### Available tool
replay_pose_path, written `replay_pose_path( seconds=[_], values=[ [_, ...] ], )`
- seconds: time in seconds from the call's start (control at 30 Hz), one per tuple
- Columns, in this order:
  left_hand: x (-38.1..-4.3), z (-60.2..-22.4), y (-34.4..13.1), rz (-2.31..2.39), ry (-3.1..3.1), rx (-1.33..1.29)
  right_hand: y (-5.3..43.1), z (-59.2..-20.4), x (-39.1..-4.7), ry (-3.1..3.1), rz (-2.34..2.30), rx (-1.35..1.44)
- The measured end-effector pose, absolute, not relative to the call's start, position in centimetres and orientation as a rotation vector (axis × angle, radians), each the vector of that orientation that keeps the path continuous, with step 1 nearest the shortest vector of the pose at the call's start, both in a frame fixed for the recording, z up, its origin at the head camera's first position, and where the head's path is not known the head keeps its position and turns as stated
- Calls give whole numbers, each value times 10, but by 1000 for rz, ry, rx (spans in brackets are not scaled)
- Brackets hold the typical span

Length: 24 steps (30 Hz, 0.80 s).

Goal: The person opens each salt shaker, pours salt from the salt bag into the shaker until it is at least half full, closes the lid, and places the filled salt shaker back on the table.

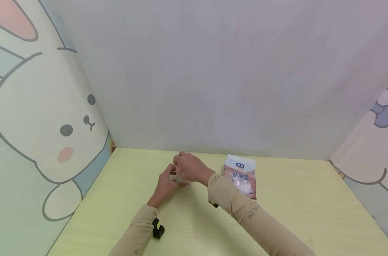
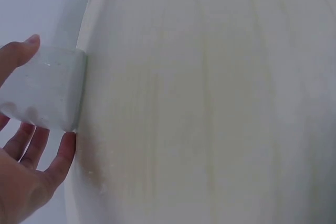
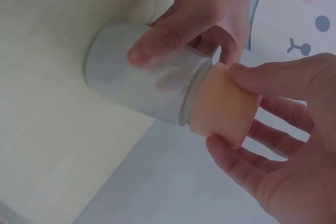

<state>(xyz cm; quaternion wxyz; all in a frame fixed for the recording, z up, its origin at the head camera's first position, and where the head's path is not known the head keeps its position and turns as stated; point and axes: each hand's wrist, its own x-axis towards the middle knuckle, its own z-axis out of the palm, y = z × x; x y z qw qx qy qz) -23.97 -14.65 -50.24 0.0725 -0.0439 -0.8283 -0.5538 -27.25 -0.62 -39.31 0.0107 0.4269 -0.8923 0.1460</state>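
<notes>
A small clear jar (image 3: 123, 85) with a peach-coloured lid (image 3: 226, 106) stands upright on the table, between both hands. My left hand (image 1: 163, 188) grips the jar's body, its thumb on one side and fingers on the other; the left wrist view shows the jar's lower part (image 2: 47, 87) against the tabletop. From above, my right hand (image 1: 191, 168) holds the lid between thumb and fingers, and the lid sits on the jar's mouth. In the head view the right hand hides the lid and most of the jar.
A bag of refined salt (image 1: 240, 179), white at the top and brownish-pink below, lies on the table right of the hands. Behind the pale yellow table (image 1: 290, 199) rises a plain grey wall (image 1: 213, 78). Panels with cartoon rabbits (image 1: 37, 117) border it at the sides.
</notes>
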Motion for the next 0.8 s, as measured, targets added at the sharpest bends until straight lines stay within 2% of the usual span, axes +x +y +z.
replay_pose_path(
  seconds=[0.43,0.8],
  values=[
    [-239,-503,-148,-1654,-2488,-159,2,-388,-272,-2703,506,1405],
    [-241,-507,-148,-1734,-2433,-175,18,-385,-271,-2605,601,1339]
  ],
)
